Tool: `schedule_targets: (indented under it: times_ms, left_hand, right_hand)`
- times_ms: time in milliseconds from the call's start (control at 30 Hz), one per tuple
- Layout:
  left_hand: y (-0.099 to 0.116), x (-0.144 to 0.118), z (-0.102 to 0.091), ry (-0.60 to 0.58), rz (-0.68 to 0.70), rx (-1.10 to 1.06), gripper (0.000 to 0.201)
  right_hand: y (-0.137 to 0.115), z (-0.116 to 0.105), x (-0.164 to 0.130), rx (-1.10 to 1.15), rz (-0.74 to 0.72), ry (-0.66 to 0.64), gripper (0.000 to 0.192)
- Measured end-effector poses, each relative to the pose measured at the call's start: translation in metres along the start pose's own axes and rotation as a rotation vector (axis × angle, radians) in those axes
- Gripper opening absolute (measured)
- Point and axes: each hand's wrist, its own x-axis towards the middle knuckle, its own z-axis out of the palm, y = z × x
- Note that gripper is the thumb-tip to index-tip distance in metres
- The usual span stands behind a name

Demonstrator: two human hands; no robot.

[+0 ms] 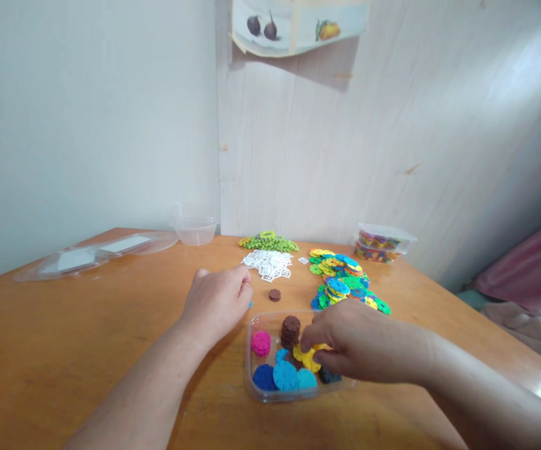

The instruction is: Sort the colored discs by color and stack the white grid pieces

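Yellow notched discs [311, 357] lie in the right half of the clear tray [264, 360], which stands on the tabletop [87, 325]. Well left of the tray, beyond it, flat clear lids [124, 245] overlap. The left hand [218, 303] is just outside the tray's far left corner, fingers curled inward; a sliver of blue shows at its fingertips, but I cannot tell whether it is gripped. Inside the tray, from its left wall, come pink discs [261, 343], dark blue discs [264, 377], light blue discs [285, 375] and a brown stack [291, 331]. One loose brown disc [274, 295] lies just beyond the tray's far rim. The right hand [343, 340] reaches over the tray's right side, thumb and forefinger parted around the yellow discs; whether they press on them is hidden. Good handling here would mean squaring the yellow edges with light fingertip pressure and keeping the forefinger clear of the brown stack, which might topple. A mixed-colour pile [345, 281] sits beyond the tray's right end.
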Motion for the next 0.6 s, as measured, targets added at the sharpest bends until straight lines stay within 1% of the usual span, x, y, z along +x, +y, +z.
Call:
schedule_targets:
  times_ms: [133, 300, 400, 533, 600]
  left_hand:
    - [0.001, -0.0002, -0.0008, -0.007, -0.005, -0.001, 0.019]
    - [0.001, -0.0005, -0.0004, 0.001, -0.001, 0.009, 0.019]
    - [0.0005, 0.0004, 0.0004, 0.006, 0.013, 0.003, 0.018]
    - [0.0003, 0.001, 0.0001, -0.001, 0.011, 0.007, 0.018]
    - [0.0003, 0.0007, -0.0002, -0.006, 0.008, 0.01, 0.018]
  right_hand:
    - [-0.0031, 0.0008, 0.0014, -0.064, -0.007, -0.028, 0.02]
    - [-0.0032, -0.0002, 0.0001, -0.076, -0.005, -0.033, 0.016]
    - [-0.0013, 0.0002, -0.0005, -0.04, 0.007, -0.034, 0.019]
    - [-0.0002, 0.0005, 0.0018, 0.014, -0.019, -0.035, 0.032]
    - [-0.0003, 0.0004, 0.0028, 0.024, -0.032, -0.044, 0.032]
